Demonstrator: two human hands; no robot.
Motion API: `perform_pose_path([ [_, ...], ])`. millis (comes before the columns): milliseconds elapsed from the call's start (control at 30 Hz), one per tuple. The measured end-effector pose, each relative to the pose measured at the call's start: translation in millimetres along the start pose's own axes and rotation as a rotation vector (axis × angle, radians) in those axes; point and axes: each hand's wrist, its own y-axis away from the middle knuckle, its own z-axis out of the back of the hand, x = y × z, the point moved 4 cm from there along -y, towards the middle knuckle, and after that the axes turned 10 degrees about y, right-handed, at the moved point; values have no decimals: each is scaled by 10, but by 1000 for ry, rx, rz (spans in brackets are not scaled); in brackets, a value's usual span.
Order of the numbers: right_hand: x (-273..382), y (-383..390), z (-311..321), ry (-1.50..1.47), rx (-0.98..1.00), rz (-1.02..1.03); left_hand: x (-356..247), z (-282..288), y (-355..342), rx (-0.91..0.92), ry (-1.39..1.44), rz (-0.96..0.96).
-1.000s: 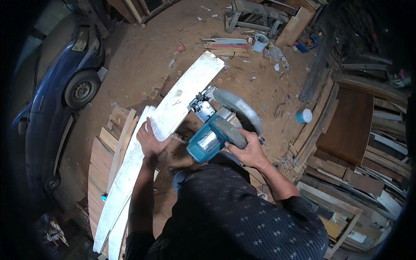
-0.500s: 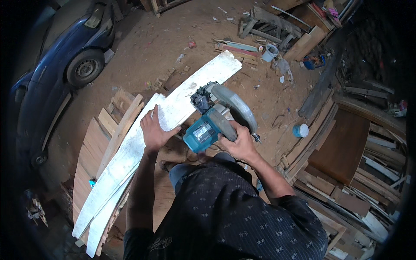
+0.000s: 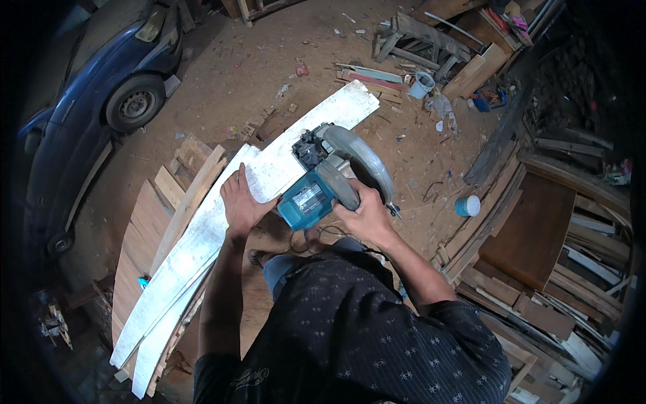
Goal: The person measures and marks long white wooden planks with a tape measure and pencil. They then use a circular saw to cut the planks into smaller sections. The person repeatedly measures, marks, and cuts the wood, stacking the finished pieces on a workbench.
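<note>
My right hand (image 3: 365, 213) is wrapped round the rear handle of a teal and grey circular saw (image 3: 311, 199). The saw's base rests at the near edge of a long white-painted board (image 3: 279, 153), and its blade guard faces right. My left hand (image 3: 243, 203) lies on the board with fingers spread, pressing it down left of the saw; the thumb reaches close to the saw's motor housing. A second white board (image 3: 158, 353) lies beneath the first at the lower left. The blade itself is hidden from view.
Under the boards is a wooden work surface (image 3: 138, 252) with loose timber. A blue car (image 3: 81, 94) stands at the left. Lumber stacks (image 3: 589, 283) line the right, beside a teal-and-white can (image 3: 467, 206). A pale bucket (image 3: 421, 85) and wooden bench (image 3: 427, 40) stand farther back.
The saw has shifted slightly left along the board, carried by my right hand. My left hand keeps its place on the board.
</note>
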Motion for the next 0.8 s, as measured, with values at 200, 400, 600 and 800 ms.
perform_pose_path([
  [200,5,-90,-17,-14,8,8,17,-22,-30,-30,7,-28],
  [400,72,-221,-4,-29,28,28,40,-43,-15,-64,10,-73],
  [600,85,-352,-51,33,39,9,71,-89,-45,-60,7,-59],
  [800,131,-531,-125,-10,9,63,98,-100,-47,-67,24,-100],
])
